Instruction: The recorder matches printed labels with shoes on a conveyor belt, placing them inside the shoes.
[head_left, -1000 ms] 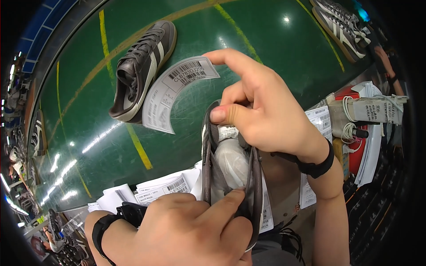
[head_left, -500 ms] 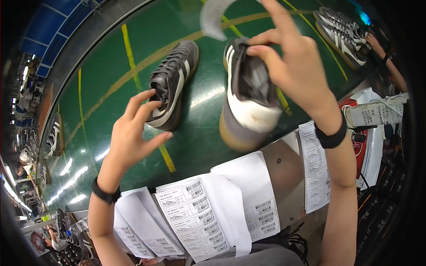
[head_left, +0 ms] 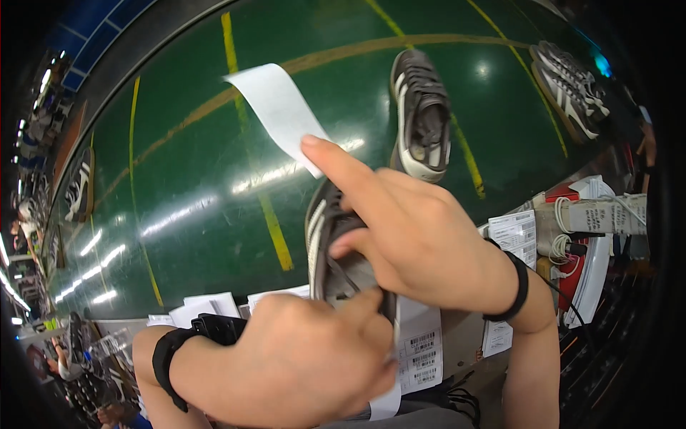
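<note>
A dark grey shoe (head_left: 319, 247) with white stripes is held close to me, toe pointing away. My right hand (head_left: 429, 243) grips it at the laces and tongue, thumb reaching into the opening. From that hand's stretched index fingertip a curved white paper strip (head_left: 275, 107) sticks out to the upper left. My left hand (head_left: 307, 357) is closed round the heel end, one finger reaching into the opening; most of the heel is hidden behind it. Beyond my right hand a matching shoe (head_left: 421, 107) stands on the green surface, laces up, apart from both hands.
The green work surface (head_left: 193, 164) carries yellow lines. Several similar shoes (head_left: 568, 89) stand at the far right, and another shoe (head_left: 81, 187) at the left edge. Printed label sheets (head_left: 421, 350) hang along the near edge. Cables (head_left: 561, 247) and a red object (head_left: 561, 194) are at the right.
The shoe that was in my right hand now stands on the surface. The other shoe has been lifted from the left toward me, with both hands on it. The white strip has swung left.
</note>
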The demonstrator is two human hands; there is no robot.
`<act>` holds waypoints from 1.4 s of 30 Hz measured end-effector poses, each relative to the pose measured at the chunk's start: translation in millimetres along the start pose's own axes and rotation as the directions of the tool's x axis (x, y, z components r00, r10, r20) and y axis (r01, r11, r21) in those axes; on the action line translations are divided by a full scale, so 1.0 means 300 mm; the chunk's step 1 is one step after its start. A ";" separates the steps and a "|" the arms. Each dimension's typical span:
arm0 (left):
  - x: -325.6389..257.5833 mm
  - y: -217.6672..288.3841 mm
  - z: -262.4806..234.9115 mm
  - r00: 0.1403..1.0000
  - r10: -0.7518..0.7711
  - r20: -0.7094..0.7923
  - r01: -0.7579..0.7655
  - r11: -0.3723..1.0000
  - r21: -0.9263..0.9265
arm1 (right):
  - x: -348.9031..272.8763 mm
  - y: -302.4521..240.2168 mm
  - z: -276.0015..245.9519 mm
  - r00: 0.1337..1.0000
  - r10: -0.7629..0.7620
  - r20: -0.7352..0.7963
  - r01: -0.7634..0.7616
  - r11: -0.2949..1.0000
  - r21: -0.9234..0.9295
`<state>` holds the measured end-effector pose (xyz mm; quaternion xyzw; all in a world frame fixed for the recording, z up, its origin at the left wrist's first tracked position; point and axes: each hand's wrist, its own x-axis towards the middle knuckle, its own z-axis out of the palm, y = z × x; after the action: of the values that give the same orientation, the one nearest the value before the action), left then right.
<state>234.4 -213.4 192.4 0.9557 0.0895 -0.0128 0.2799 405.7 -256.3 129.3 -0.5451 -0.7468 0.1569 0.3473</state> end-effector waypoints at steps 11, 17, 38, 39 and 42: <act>-0.021 0.033 0.072 0.989 -0.065 -0.134 0.067 0.998 0.015 | 0.026 0.072 0.032 0.864 0.492 0.106 -0.449 0.660 0.602; -0.028 0.081 0.024 0.970 -0.208 -0.125 0.214 0.976 0.031 | 0.008 0.050 0.021 0.886 0.463 0.017 -0.398 0.741 0.540; -0.060 -0.007 0.103 0.978 0.198 -0.059 -0.201 0.979 -0.047 | -0.097 0.169 -0.191 0.626 0.610 -0.486 -0.203 0.729 0.653; -0.068 0.036 0.144 0.944 0.327 -0.034 -0.329 0.938 -0.106 | -0.096 0.266 -0.171 0.575 0.608 -0.547 -0.217 0.758 0.615; -0.115 0.131 0.295 0.871 0.485 -0.082 -0.490 0.869 -0.066 | -0.117 0.470 -0.126 0.500 0.600 -0.625 -0.244 0.790 0.563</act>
<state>209.6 -299.2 141.2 0.9346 -0.1451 0.0922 0.3115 536.9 -243.9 57.6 -0.6423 -0.3091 0.1368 0.6879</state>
